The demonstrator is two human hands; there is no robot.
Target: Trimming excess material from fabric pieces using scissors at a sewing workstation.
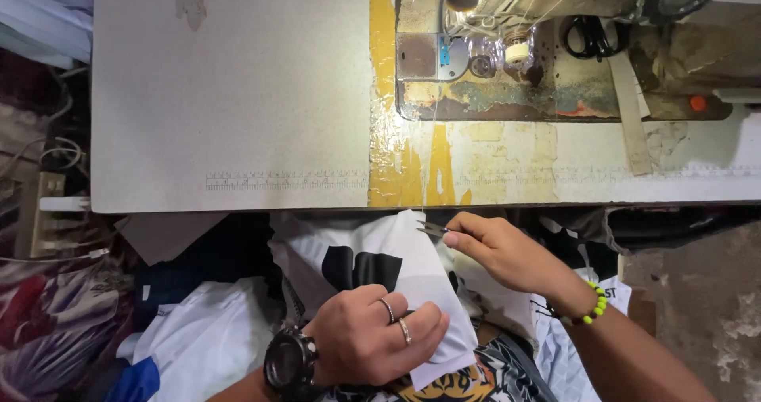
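White fabric (412,267) (black-printed) is pinned flat by the closed left hand (372,335) below the sewing table (238,93), so thread snips (432,228) pinched in the right hand (507,251) reach its edge.

Left hand (372,335) gripping white fabric (412,271), right hand (507,251) pinching thread snips (432,228)

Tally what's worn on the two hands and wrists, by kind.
Rings: 2, both on the left hand, which presses the white fabric
Wristwatch: 1, black, left wrist
Bead bracelet: 1, yellow-green, wrist of the right hand, which pinches small metal snips
Total: 4
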